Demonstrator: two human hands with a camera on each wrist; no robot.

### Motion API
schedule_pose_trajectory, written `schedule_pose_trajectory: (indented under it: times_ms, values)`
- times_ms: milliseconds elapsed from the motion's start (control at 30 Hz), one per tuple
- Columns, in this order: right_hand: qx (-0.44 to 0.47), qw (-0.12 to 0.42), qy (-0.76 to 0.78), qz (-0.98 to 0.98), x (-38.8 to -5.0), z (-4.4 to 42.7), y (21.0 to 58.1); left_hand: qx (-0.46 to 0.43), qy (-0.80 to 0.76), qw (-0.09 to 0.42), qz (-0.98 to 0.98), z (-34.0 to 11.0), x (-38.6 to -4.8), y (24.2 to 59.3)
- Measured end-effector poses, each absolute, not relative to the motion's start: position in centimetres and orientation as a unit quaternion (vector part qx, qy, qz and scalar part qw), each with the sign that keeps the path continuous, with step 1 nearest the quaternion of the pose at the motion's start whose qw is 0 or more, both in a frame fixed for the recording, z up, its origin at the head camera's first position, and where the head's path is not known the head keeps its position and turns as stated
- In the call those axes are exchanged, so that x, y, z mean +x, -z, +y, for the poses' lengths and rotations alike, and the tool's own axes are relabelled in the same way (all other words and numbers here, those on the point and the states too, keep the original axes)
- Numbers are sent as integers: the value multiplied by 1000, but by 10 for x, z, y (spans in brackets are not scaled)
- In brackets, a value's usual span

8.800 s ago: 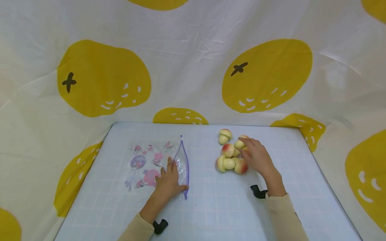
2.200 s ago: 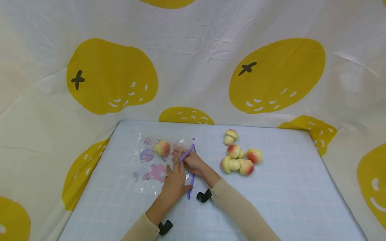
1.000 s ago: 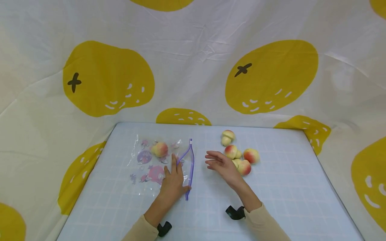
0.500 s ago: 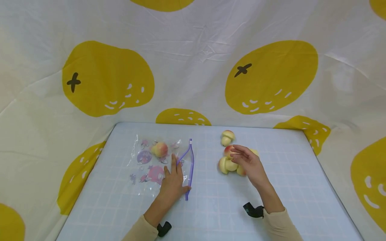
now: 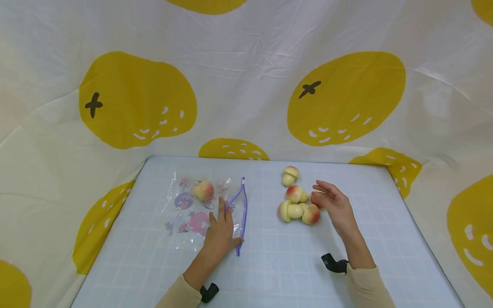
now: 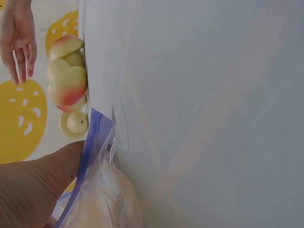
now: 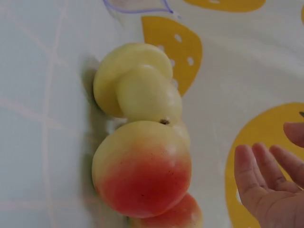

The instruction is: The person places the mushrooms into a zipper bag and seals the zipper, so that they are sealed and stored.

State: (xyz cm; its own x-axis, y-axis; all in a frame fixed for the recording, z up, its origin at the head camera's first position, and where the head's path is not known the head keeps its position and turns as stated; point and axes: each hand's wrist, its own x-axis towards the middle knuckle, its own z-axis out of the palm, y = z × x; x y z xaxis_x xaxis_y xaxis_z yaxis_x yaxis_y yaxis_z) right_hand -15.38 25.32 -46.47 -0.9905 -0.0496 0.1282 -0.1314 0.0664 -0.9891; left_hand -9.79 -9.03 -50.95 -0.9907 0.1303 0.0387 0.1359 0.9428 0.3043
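My left hand (image 5: 218, 237) rests fingers spread on a clear printed zip bag (image 5: 184, 200), thumb by its purple zip (image 5: 245, 214); the zip's two strips bow apart. Inside the bag lies one toy mushroom (image 5: 204, 191), pale yellow with a reddish cap. In the left wrist view, the thumb (image 6: 66, 159) touches the zip edge. My right hand (image 5: 336, 209) hovers over the rightmost mushroom (image 5: 316, 199), partly covering it. In the right wrist view, its fingers (image 7: 273, 166) are loosely bent with nothing between them, apart from the nearby mushrooms (image 7: 142, 168).
More toy mushrooms lie clustered beside the right hand: one capped red (image 5: 294, 193), one on its side (image 5: 285, 211), another in front (image 5: 311, 214). A single mushroom (image 5: 290, 176) sits farther back. A fruit-print cloth (image 5: 239, 98) hangs behind the pale checked table (image 5: 269, 273).
A mushroom has gone from the group into the bag, placed by the right hand. That hand has since withdrawn and moved right over the cluster. The left hand has stayed on the bag.
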Motion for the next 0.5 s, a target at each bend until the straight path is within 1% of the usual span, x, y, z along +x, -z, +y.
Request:
schedule_pose_trajectory:
  times_ms: [267,500]
  values:
    - [35,73,-655,-751,-162,260,472,-59,160,-7,-985,-90,-99,509]
    - [-32,95,-629,-771,-169,263,479,-52,169,-9,-984,-90,-100,511]
